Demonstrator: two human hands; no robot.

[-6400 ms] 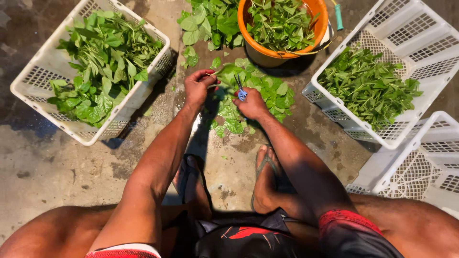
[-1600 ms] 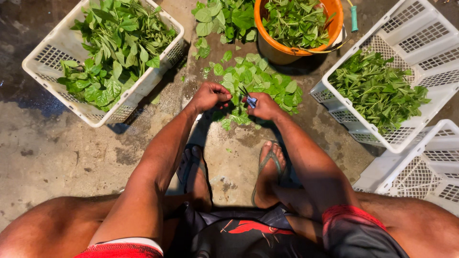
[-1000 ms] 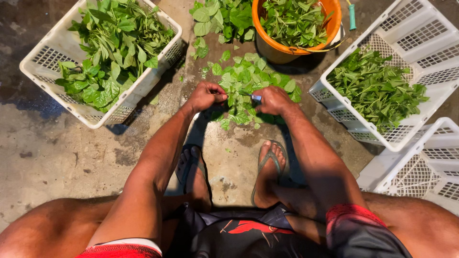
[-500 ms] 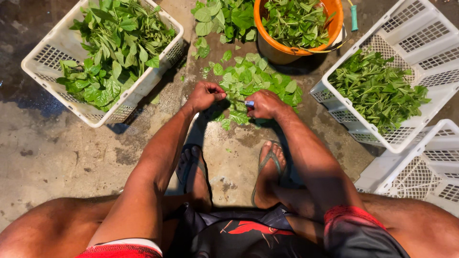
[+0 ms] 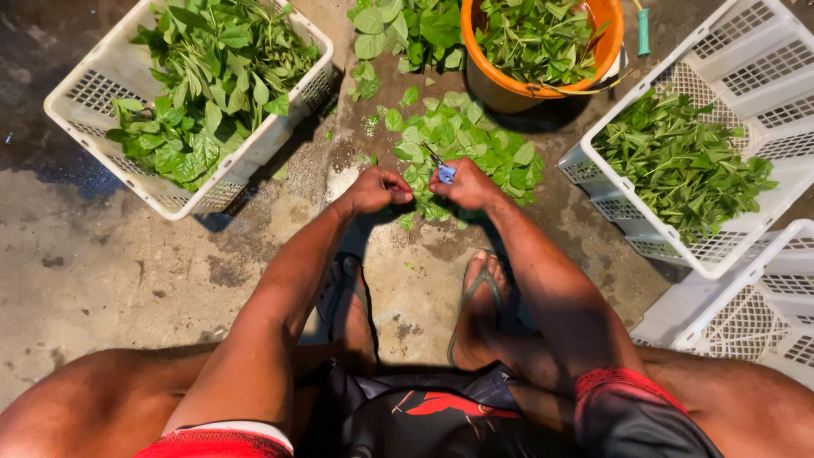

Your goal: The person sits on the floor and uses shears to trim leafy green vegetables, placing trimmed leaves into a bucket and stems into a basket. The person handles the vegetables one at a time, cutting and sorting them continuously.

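Observation:
My right hand (image 5: 465,185) grips small blue-handled scissors (image 5: 443,170), their tips pointing up-left over a pile of loose green leaves (image 5: 471,148) on the concrete floor. My left hand (image 5: 373,188) is closed beside it, a few centimetres to the left; what it pinches is hidden by the fingers. Both hands hover at the near edge of the leaf pile, above my feet in flip-flops (image 5: 480,293).
A white plastic crate (image 5: 102,93) of leafy stems stands at upper left. An orange bucket (image 5: 509,89) of greens is at the top centre, a second white crate (image 5: 767,68) with trimmed greens at right, and an empty crate (image 5: 746,314) at lower right.
Over the last seconds both hands stayed together at the pile's near edge, shifting only slightly; the right hand keeps the scissors. Earlier the hands were spread a little further into the leaves.

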